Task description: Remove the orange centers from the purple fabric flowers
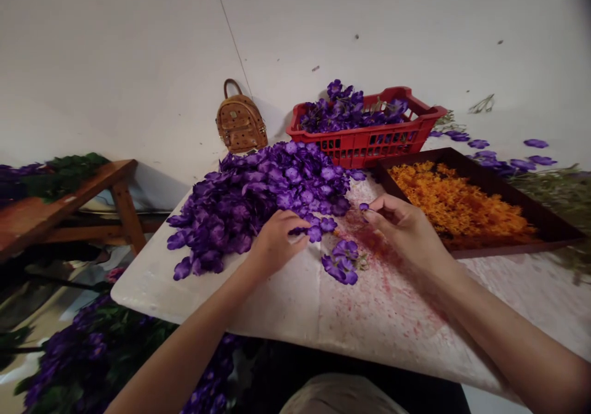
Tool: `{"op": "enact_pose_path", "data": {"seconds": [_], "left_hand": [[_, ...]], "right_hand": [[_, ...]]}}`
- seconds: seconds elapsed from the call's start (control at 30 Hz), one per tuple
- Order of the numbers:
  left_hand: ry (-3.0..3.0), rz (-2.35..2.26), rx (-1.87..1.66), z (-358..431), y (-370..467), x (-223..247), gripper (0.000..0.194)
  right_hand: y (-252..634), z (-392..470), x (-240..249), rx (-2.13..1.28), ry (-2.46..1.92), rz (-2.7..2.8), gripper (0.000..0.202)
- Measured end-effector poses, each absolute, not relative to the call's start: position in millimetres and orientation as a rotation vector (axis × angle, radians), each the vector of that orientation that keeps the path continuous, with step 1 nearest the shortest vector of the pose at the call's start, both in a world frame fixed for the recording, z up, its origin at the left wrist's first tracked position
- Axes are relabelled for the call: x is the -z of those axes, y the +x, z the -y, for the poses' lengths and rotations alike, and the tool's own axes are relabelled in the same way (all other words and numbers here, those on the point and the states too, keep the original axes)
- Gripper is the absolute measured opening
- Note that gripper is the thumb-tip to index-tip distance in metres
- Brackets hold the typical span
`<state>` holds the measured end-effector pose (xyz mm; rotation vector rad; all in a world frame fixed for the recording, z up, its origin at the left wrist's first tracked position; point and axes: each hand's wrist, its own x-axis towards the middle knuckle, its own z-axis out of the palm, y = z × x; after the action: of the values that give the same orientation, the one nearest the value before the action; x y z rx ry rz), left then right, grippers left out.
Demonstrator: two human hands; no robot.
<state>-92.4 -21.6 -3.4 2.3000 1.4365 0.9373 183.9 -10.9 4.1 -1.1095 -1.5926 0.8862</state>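
A large heap of purple artificial flower petals (244, 195) covers the left part of the white table. My left hand (276, 242) is at the heap's front right edge, its thumb and fingers curved but apart. A few loose purple petals (314, 233) lie at its fingertips; whether it touches them I cannot tell. My right hand (406, 226) pinches a small purple artificial flower (364, 207) between thumb and forefinger, above the stained tabletop. Between the hands and nearer me lies a small bunch of purple artificial flowers (341, 262) with pale green stems.
Behind the heap stands a red plastic crate (369, 143) with purple flowers inside. A dark tray (489, 254) of orange flower pieces (457, 202) sits right. Green stems (554, 195) lie beyond it. A brown backpack (241, 122) leans on the wall; a wooden bench (124, 211) stands left.
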Motion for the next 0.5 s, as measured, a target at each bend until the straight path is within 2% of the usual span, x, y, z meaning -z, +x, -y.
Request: {"op": "enact_pose_path", "data": {"seconds": [0.07, 0.17, 0.37, 0.5], "left_hand": [[2.521, -1.354, -0.786, 25.6, -91.8, 9.7, 0.022], [2.624, -1.352, -0.658, 24.5, -83.3, 16.1, 0.014], [2.318, -1.335, -0.862, 16.7, -75.4, 21.6, 0.020], [2.409, -1.522, -1.038, 22.0, -97.7, 9.5, 0.022]], "right_hand": [[183.6, 10.9, -2.9, -0.878, -1.103, 1.600, 0.021], [182.1, 11.7, -1.0, -0.890, -1.110, 1.608, 0.023], [183.7, 11.6, 0.2, -0.909, -1.118, 1.610, 0.025], [185.6, 12.3, -3.1, -0.908, -1.113, 1.605, 0.026]]}}
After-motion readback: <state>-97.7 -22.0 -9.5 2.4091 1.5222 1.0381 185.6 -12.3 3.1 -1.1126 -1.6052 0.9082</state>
